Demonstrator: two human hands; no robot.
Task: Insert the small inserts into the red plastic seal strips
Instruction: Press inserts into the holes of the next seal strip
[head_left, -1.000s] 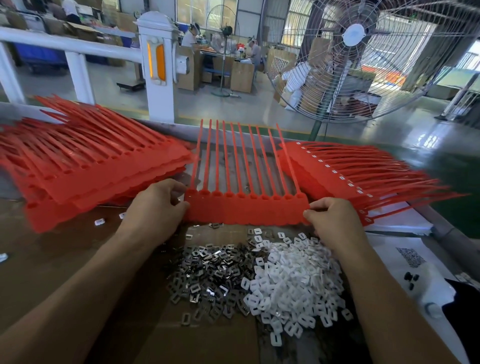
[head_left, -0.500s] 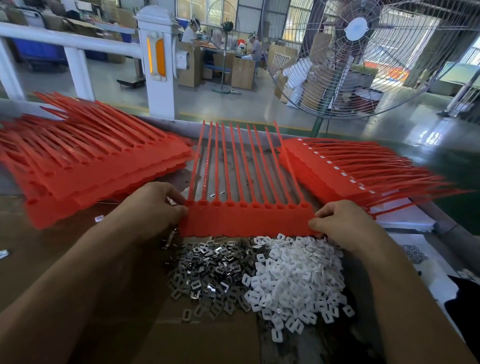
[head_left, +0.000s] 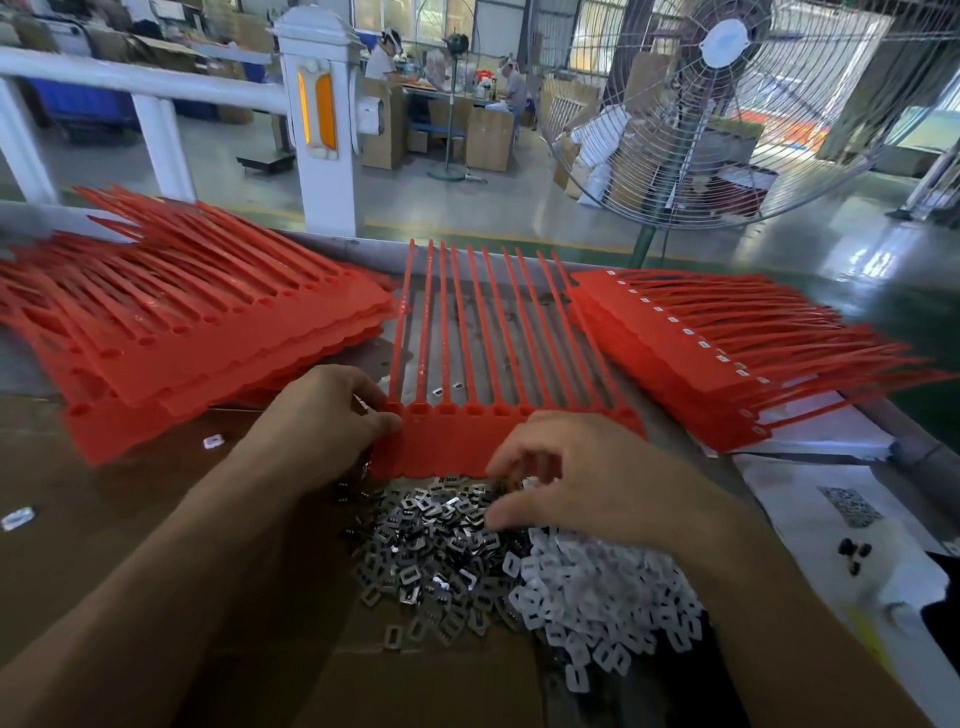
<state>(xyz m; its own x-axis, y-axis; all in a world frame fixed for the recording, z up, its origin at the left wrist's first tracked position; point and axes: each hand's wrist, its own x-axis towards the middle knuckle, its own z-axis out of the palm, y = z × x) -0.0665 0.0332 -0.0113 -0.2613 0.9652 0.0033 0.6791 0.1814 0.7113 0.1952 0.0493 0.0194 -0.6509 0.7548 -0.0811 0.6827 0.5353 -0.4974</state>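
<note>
**A:** Status on the inserts?

**B:** I'm just starting this sheet. The red seal strip sheet (head_left: 498, 441) is lying mid-frame on the table (head_left: 104, 519), tails pointing to the top of the frame, and its row of sockets is looking empty as far as I can tell. My left hand (head_left: 322, 426) is pinching its left corner. My right hand (head_left: 587, 478) is hovering over the piles with fingers loosely curled; I can't tell if it's holding anything yet.

**A:** Stock?

**B:** Metal inserts (head_left: 431, 551) are heaped just below the sheet, white inserts (head_left: 597, 597) to their right. The stack at right (head_left: 691, 353) is showing white pieces in its sockets, so I'm judging that done. The stack at left (head_left: 197, 343) is showing open holes, so plenty left.

**A:** Surroundings?

**B:** Brown table, printed paper (head_left: 841, 499) lower right. Big cage fan (head_left: 727, 104) upper right, white post (head_left: 322, 119) top centre, people working at benches behind.
</note>
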